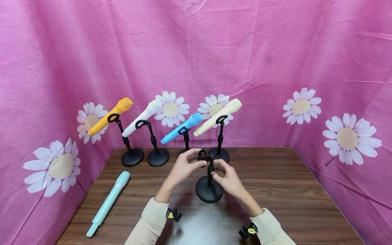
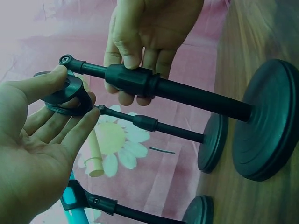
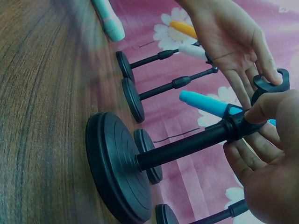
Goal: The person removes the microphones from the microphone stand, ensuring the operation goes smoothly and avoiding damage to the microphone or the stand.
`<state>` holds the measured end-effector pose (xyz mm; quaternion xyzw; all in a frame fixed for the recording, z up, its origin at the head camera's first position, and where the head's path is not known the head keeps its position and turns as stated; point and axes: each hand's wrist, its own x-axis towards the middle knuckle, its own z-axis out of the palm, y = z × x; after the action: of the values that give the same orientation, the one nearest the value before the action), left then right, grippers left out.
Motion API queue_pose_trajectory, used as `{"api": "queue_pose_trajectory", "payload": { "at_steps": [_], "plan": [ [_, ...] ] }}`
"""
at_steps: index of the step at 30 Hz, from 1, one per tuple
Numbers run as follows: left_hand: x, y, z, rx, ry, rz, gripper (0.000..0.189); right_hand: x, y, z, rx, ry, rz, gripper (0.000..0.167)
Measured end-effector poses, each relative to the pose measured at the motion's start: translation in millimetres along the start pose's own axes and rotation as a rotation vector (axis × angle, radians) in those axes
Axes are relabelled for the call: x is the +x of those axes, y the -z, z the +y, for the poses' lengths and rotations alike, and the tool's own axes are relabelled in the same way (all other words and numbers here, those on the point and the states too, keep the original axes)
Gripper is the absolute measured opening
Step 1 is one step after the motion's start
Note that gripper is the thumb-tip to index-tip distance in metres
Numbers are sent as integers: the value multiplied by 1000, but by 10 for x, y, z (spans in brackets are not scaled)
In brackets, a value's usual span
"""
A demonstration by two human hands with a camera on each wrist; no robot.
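A pink fabric backdrop printed with white daisies rises behind and along both sides of a dark wood-grain table. Along the table's far edge are four black microphone stands, each carrying a microphone tilted head-up to the right; from left to right, an orange microphone, a white microphone, a light blue microphone and a pale yellow microphone. A fifth unit, a desktop microphone stand, is upright near the table's middle, nearer the person than that row, its round base on the wood. A mint-green microphone lies at the left of the table, well apart from both hands, head pointing away from the person. The right hand grips the fifth stand at its height-adjustment collar, thumb on one side, curled fingers on the other. The left hand pinches the stand's ring clip, the fingers narrowed around it.
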<state>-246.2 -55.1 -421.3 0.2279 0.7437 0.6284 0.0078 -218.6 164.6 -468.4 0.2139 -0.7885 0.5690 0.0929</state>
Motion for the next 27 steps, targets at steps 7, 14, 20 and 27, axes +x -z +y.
{"api": "queue_pose_trajectory", "payload": {
  "at_steps": [7, 14, 20, 27],
  "plan": [
    [-36, -12, -81, -29, 26, -7, 42, -2, 2, -1, 5, -17, -1, 34],
    [-101, -30, -198, -41, 63, -10, 45, -12, 9, 13, -3, -54, 15, 33],
    [-108, -33, -225, -63, 63, -14, 44, -18, 16, 34, -6, -42, -4, 37],
    [-105, -40, -235, -67, 44, -16, 43, -14, 14, 49, 6, -26, -5, 34]
  ]
}}
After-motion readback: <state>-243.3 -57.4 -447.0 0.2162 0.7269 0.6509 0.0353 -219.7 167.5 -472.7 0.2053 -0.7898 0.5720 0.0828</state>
